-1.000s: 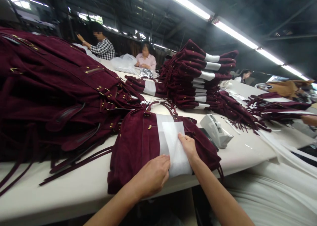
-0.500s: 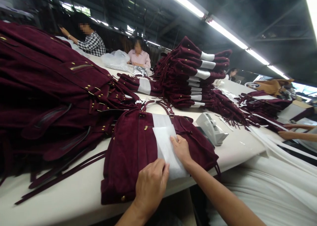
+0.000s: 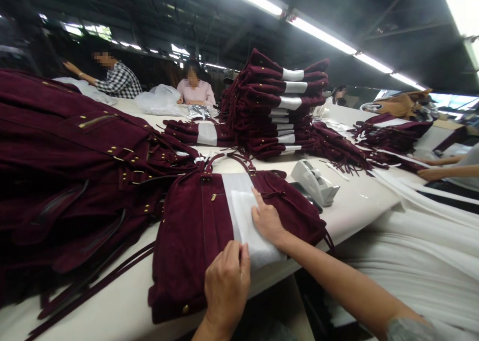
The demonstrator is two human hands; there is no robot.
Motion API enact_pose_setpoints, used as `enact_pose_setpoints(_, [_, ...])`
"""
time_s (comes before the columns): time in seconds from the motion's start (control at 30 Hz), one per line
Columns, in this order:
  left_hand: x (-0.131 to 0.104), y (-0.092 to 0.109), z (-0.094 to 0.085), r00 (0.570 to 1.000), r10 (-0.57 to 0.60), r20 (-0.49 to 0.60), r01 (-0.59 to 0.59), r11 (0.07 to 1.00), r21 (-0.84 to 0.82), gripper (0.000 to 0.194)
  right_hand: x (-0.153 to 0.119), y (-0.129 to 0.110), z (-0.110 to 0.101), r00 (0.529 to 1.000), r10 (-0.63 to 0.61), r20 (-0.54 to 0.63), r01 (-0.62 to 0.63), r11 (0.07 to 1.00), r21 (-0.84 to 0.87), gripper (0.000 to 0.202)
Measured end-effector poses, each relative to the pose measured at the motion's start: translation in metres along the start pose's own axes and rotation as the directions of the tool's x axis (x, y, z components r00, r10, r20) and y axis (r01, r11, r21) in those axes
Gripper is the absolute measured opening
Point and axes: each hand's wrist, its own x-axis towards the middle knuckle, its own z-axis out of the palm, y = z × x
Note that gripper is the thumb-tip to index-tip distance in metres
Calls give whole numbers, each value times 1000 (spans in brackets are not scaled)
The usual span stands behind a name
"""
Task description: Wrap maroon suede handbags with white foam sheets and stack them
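Note:
A maroon suede-like handbag [image 3: 187,241] lies flat on the table with its handles pointing away from me. Around its middle runs a white wrapping strip [image 3: 239,221], one end overlapping the other. My left hand [image 3: 227,283] is closed at the strip's near left edge, thumb against fingers, pinching it. Against the strip's right side rests my right hand [image 3: 267,221], index finger stretched forward onto the overlap and thumb apart from it. A grey tape dispenser [image 3: 314,184] stands just right of the bag, beside a dark flat object.
Unwrapped maroon bags [image 3: 75,156] are heaped at left. Behind stands a tall stack of wrapped bags [image 3: 277,106]. Long white strips [image 3: 396,261] hang over the table edge at right, near a co-worker's hands [image 3: 430,169]. Two other people sit at the far side.
My right index finger has straightened out along the strip's overlap. My left hand keeps its grip near the lower edge. The whole view has shifted slightly.

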Motion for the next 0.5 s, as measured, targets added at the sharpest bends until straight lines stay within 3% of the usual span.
enact_pose_setpoints(0.1, [-1, 1, 0, 998, 33, -60, -33, 999, 13, 30, 1, 0, -1, 999, -34, 32, 33, 998, 48, 57])
enact_pose_setpoints(0.27, [-4, 1, 5, 992, 75, -99, -67, 994, 81, 28, 0, 10, 2, 992, 119, -30, -104, 948, 300, 66])
enact_pose_setpoints(0.4, [-8, -1, 10, 987, 120, -108, -98, 977, 188, 25, -4, 10, 2, 978, 171, -121, -136, 958, 253, 68])
enact_pose_setpoints(0.5, [-10, -2, 13, 978, 147, -145, -116, 973, 199, 15, -6, 6, 0, 977, 178, -116, -151, 967, 205, 67])
